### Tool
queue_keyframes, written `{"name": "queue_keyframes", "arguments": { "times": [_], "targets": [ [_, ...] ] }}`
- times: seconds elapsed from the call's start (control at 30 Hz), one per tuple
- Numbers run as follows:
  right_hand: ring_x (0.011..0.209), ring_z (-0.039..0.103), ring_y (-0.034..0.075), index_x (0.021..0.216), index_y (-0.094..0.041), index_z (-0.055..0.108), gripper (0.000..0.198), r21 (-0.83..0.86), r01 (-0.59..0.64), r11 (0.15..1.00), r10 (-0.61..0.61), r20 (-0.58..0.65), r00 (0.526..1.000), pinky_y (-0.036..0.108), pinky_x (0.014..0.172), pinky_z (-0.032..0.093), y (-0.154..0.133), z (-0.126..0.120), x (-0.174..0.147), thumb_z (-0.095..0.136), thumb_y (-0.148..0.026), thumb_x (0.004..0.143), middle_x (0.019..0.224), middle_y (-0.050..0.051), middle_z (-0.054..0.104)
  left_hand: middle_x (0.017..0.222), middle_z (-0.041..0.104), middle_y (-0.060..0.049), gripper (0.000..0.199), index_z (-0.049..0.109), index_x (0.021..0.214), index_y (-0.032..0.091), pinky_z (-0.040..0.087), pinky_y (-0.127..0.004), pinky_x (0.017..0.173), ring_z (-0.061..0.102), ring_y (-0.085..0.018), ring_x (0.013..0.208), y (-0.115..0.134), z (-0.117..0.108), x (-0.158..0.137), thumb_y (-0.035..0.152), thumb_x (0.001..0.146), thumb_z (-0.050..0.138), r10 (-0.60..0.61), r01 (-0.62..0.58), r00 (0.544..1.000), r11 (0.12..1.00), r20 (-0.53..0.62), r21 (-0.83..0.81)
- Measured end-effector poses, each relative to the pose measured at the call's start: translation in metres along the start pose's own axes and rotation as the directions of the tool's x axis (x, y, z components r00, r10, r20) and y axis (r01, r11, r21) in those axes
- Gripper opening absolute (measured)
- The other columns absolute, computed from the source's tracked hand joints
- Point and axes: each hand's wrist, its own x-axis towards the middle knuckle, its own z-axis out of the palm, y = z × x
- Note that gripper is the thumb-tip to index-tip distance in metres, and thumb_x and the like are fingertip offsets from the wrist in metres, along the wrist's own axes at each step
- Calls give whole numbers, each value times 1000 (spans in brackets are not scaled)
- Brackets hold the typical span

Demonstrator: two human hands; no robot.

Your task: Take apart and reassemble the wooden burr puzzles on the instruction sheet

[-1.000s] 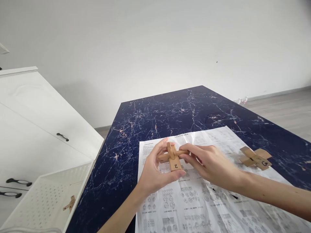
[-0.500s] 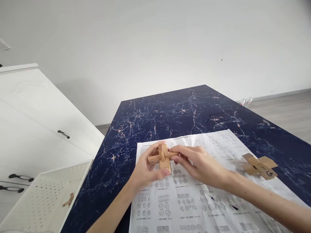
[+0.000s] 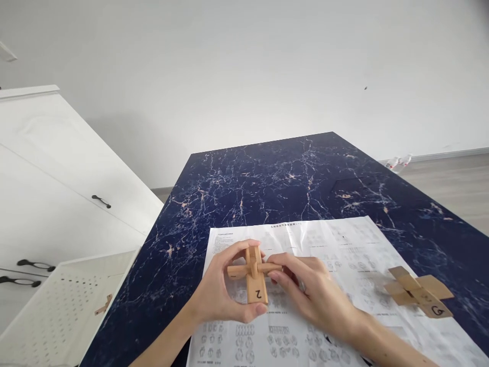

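Note:
A wooden burr puzzle (image 3: 255, 285) of interlocking bars is held over the printed sheet (image 3: 328, 239); one bar carries a dark "2" at its near end. My left hand (image 3: 219, 290) grips this upright bar, thumb at the near end and fingers at the far end. Between thumb and forefinger, my right hand (image 3: 301, 280) pinches the right end of a thin crosswise bar that runs into the puzzle's middle. The crosswise bar's left end sticks out inside the curve of my left hand. Fingers hide part of the far end.
On the sheet's right side lies an open cardboard box (image 3: 424, 293) with a dark mark. The sheet rests on a dark blue marbled table (image 3: 260, 188). Left of it, another wooden piece (image 3: 103, 305) lies on a white perforated surface (image 3: 64, 306), beside white cabinets (image 3: 64, 168).
The puzzle has tipped so the "2" on its near end now shows, and my left fingers are wider along the bar. The whole view has shifted slightly.

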Motion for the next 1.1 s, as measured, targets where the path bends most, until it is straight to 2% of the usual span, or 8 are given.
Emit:
{"name": "queue_keyframes", "arguments": {
  "times": [0.1, 0.23, 0.3, 0.47, 0.67, 0.8, 1.1],
  "targets": [
    [62, 58, 13, 115, -25, 68, 19, 20, -27, 999, 27, 0, 1000, 27, 62, 45, -1, 1, 0, 49, -27, 113, 85, -2, 75, 123, 73, -10, 85, 63, 141, 25, 54, -51, 107, 72, -35, 114, 1, 1, 0, 40, 65, 97, -16, 17, 1000, 999, 15, -27],
    [55, 55, 13, 116, -25, 69, 20, 27, -82, 996, 83, -23, 996, 27, 59, 47, 0, 2, -1, 50, -30, 112, 78, -3, 73, 130, 71, -10, 86, 59, 147, 28, 52, -52, 111, 68, -37, 124, 3, 4, -1, 40, 70, 95, -107, 108, 994, 992, 26, -58],
    [55, 58, 14, 117, -25, 70, 21, 23, -92, 995, 93, -30, 995, 27, 59, 48, 0, 2, -1, 50, -31, 112, 77, -2, 74, 131, 71, -10, 86, 60, 147, 29, 52, -52, 111, 67, -37, 126, 3, 5, -2, 40, 70, 94, -117, 117, 993, 991, 9, -66],
    [55, 62, 14, 116, -23, 70, 22, -12, -70, 997, 70, -48, 996, 27, 57, 48, 0, 3, 0, 50, -29, 111, 79, -1, 76, 129, 72, -10, 84, 61, 144, 28, 54, -52, 108, 68, -37, 122, 5, 5, -2, 40, 68, 95, -79, 79, 997, 997, -10, -8],
    [53, 58, 15, 113, -22, 70, 22, 12, -140, 990, 141, -63, 988, 27, 54, 43, -1, 5, -1, 49, -30, 111, 71, -2, 73, 126, 72, -9, 82, 61, 143, 28, 56, -51, 105, 70, -36, 119, 10, 8, -1, 39, 69, 93, -78, 79, 996, 997, -44, 20],
    [55, 61, 15, 113, -23, 70, 22, 31, -142, 989, 144, -67, 987, 27, 56, 46, -3, 4, -1, 49, -30, 111, 76, 0, 77, 122, 72, -8, 78, 63, 139, 27, 58, -49, 100, 72, -35, 113, 10, 9, -1, 37, 68, 93, -36, 38, 998, 999, -55, 34],
    [63, 68, 16, 112, -23, 70, 24, 45, -147, 988, 150, -50, 988, 28, 61, 50, -2, 5, 0, 48, -32, 111, 85, 3, 80, 123, 73, -10, 84, 62, 140, 24, 62, -48, 95, 72, -33, 109, 7, 11, -3, 38, 64, 95, -13, 19, 995, 998, -101, 55]
  ]
}}
